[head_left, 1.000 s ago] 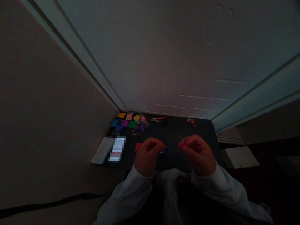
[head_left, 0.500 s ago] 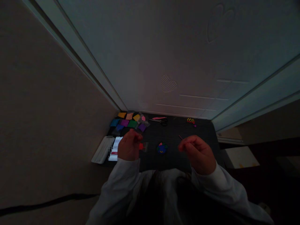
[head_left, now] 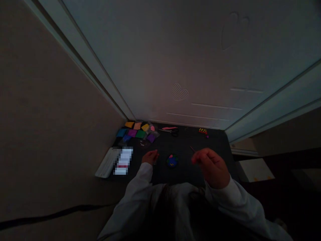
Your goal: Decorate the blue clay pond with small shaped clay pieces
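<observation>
Low over the dark table, my left hand [head_left: 150, 156] is closed beside a round dark piece [head_left: 172, 161] with a blue middle, green edges and pink and yellow bits. Its fingertips are over the place of a small red packet, now mostly hidden. Higher and nearer the camera, my right hand [head_left: 212, 169] is pinched, thumb against fingers. Whatever it holds is too small and dark to name. A thin stick [head_left: 192, 148] lies just beyond the right fingertips.
Several coloured packets [head_left: 132, 133] lie at the back left. Scissors [head_left: 173, 131] and a pink tool [head_left: 169, 128] lie at the back. A red piece with yellow dots [head_left: 203, 131] is back right. A lit screen [head_left: 123, 161] and a white tray [head_left: 104, 165] stand left. A wall rises behind.
My left hand has dropped to the table and moved toward the round piece, covering the red packet. White bits by the packets now show. My right hand has barely moved.
</observation>
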Demonstrator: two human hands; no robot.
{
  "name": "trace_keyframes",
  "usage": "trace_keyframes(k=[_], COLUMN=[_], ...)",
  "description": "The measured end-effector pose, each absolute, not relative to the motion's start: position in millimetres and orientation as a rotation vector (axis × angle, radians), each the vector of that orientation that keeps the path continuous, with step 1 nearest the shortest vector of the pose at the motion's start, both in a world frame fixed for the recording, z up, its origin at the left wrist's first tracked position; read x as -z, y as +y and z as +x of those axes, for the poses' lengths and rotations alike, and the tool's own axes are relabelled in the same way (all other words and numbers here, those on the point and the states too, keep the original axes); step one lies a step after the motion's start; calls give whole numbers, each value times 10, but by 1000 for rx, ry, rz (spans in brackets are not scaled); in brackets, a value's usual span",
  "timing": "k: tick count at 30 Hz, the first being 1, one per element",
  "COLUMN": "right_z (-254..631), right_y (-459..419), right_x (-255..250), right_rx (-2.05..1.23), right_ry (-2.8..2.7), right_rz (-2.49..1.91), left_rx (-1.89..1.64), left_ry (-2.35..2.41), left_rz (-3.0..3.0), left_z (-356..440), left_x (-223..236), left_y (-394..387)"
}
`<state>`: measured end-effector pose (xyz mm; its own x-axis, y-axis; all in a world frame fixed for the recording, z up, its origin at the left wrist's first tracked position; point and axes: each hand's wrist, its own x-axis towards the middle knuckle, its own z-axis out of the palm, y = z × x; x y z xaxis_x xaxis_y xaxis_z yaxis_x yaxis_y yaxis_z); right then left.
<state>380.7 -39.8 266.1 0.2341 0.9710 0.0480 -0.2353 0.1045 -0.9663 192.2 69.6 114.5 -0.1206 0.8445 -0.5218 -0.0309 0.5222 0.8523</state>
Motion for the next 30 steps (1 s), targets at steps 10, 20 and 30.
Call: trace_keyframes(k=[10,20,30], right_z=[3899,3982,3994], right_y=[-462,-563,-606], right_x=[-2613,-2608,-2617], right_rx=[-1080,-1022,-977], right_ry=[-880,-862,-896], right_rz=[-1145,-1230,-1246], left_rx=[-433,-159,-57], left_ry=[1627,1581,1518], left_rz=[1099,1630,2025], left_z=[1984,2188,2100], left_x=[-878,-662,-344], left_y=[1000,1181,1308])
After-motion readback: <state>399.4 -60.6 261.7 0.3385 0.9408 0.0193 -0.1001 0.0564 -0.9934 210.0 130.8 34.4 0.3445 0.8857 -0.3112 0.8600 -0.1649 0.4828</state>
